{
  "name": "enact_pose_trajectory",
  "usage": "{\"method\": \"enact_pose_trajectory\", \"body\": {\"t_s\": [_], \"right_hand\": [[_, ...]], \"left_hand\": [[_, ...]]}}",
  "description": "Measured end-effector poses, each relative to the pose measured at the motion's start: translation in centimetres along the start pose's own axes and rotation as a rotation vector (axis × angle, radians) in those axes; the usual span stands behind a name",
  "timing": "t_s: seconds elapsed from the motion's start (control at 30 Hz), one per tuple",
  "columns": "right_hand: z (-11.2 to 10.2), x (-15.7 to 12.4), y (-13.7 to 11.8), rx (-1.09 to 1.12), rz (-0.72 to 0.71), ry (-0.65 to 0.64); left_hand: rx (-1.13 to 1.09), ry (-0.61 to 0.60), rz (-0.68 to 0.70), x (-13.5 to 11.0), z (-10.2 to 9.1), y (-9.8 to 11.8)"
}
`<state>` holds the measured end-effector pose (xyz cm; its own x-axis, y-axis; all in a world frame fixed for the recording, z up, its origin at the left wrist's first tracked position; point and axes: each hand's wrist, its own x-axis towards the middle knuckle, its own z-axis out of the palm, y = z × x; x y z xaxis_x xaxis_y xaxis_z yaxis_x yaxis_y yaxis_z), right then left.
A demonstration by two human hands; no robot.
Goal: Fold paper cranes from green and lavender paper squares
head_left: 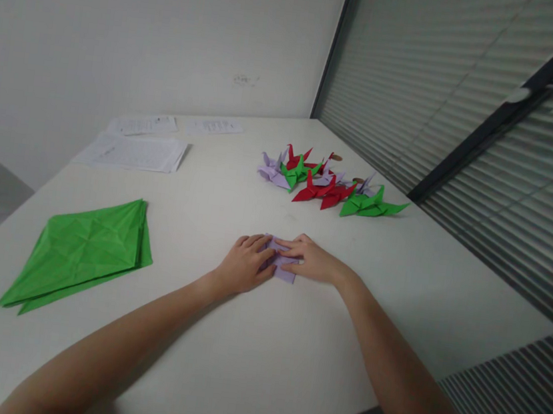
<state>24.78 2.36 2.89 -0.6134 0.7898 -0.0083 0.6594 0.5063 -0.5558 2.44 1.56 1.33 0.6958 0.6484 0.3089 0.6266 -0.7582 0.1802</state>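
Observation:
A small folded piece of light purple paper (286, 275) lies flat on the white table (217, 200) in front of me. My left hand (248, 264) rests over its left side, fingers apart and pressing down on it. From the right, my right hand (313, 260) reaches onto the same paper with its fingers stretched out and spread, the tips close to those of my left hand. Both hands cover much of the paper, so its exact fold cannot be made out.
Several folded paper cranes in red (319, 189), green (370, 205) and purple (274, 170) stand farther back right. Creased green paper (86, 237) lies at the left. Printed sheets (137, 151) are at the back left. Window blinds (422, 84) line the right side.

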Motion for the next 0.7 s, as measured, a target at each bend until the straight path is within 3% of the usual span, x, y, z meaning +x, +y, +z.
{"method": "enact_pose_trajectory", "body": {"t_s": [0.7], "right_hand": [[-0.07, 0.05, -0.29, -0.023, 0.005, 0.021]], "left_hand": [[-0.018, -0.013, -0.014, -0.12, 0.23, -0.21]]}}
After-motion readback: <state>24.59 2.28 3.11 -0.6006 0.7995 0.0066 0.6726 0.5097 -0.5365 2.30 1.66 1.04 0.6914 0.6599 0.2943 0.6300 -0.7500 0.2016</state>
